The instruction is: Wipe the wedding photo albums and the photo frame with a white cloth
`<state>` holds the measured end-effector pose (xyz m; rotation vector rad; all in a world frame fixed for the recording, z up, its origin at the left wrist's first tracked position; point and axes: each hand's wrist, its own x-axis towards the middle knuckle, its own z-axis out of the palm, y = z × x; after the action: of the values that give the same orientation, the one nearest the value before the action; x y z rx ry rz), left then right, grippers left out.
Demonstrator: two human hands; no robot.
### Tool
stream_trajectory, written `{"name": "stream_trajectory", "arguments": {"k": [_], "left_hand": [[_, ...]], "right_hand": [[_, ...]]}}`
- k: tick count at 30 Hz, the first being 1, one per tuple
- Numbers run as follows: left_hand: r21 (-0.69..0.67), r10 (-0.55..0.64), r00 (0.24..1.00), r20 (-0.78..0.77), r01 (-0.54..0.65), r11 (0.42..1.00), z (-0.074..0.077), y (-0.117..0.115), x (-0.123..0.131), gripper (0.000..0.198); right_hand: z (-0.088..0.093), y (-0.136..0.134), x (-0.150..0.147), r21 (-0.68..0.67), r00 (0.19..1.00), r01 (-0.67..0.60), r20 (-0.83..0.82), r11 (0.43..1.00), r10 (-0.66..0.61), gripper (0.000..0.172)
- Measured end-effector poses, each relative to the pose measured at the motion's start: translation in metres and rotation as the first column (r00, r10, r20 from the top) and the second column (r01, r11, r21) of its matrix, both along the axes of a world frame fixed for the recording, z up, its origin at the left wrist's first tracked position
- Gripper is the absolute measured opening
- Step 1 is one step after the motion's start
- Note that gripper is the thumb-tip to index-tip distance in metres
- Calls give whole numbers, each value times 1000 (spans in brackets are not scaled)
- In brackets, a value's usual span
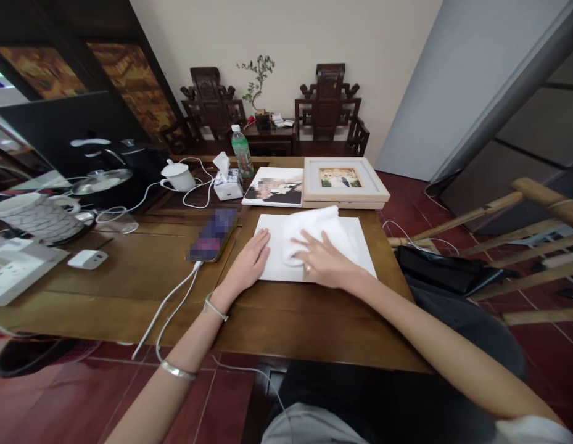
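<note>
A flat white board [273, 246] lies near the table's front edge. My left hand [251, 258] rests on its left edge, fingers stretched out flat. On the board's upper middle is a folded white cloth [314, 225], its back edge slightly raised. My right hand [325, 260] lies on the cloth with fingers spread, pressing it against the board; the thumb is mostly hidden. Behind the board are a photo print [279, 188] and a pale wooden picture frame [376, 185] with a small mounted photo.
Left of the board, a phone [212, 237] is plugged into a white cable [168, 299]. Farther back stand a tissue box [229, 187], a green-labelled bottle [241, 151] and a lidded white cup [179, 177]. A patterned mug [41, 219] and a power strip [13, 274] sit far left.
</note>
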<state>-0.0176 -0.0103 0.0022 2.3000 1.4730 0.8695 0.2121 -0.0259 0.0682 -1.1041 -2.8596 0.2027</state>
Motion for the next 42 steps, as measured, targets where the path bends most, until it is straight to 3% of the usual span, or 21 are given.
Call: {"name": "stream_trajectory", "arguments": {"k": [3,6,9,15,18,20,23,28,31,34,37,42], "left_hand": [[-1,3,1000,0,-3,1000,0,0,-1,50],[-3,4,1000,8,-4,1000,0,0,-1,51],[-2,2,1000,16,-2,1000,0,0,-1,52],[-6,18,1000,20,-18,1000,1,-2,1,49],[-8,20,1000,20,-20,1000,2,-2,1,49],[-10,13,1000,28,-13,1000,2,-1,0,48],[-3,-1,999,43,1,1000,0,0,0,48],[7,1,999,45,-1,1000,-4,2,-2,49],[11,-1,998,56,0,1000,-6,2,-3,48],[17,0,997,72,-1,1000,-8,3,-3,48],[10,-1,997,82,0,1000,-7,3,-3,48],[2,-14,999,40,14,1000,-3,2,-2,48]], "right_hand": [[-5,36,-6,69,998,58,-2,996,-58,48],[-9,45,-14,99,995,93,8,991,-95,50],[-12,23,-21,82,994,92,44,992,-96,49],[-5,-57,-24,61,1000,-14,20,998,12,39],[4,-71,-25,10,997,-79,12,997,78,38],[6,-62,-26,-6,997,-79,0,997,79,40],[1,-27,-30,-8,999,-37,-1,999,37,45],[-11,34,-37,107,998,59,14,992,-61,47],[-15,44,-42,157,995,100,15,982,-103,46],[-18,27,-46,149,993,90,56,985,-100,45],[-18,-11,-45,135,997,30,63,990,-39,42],[-2,-70,-35,68,995,-100,12,993,100,34]]}}
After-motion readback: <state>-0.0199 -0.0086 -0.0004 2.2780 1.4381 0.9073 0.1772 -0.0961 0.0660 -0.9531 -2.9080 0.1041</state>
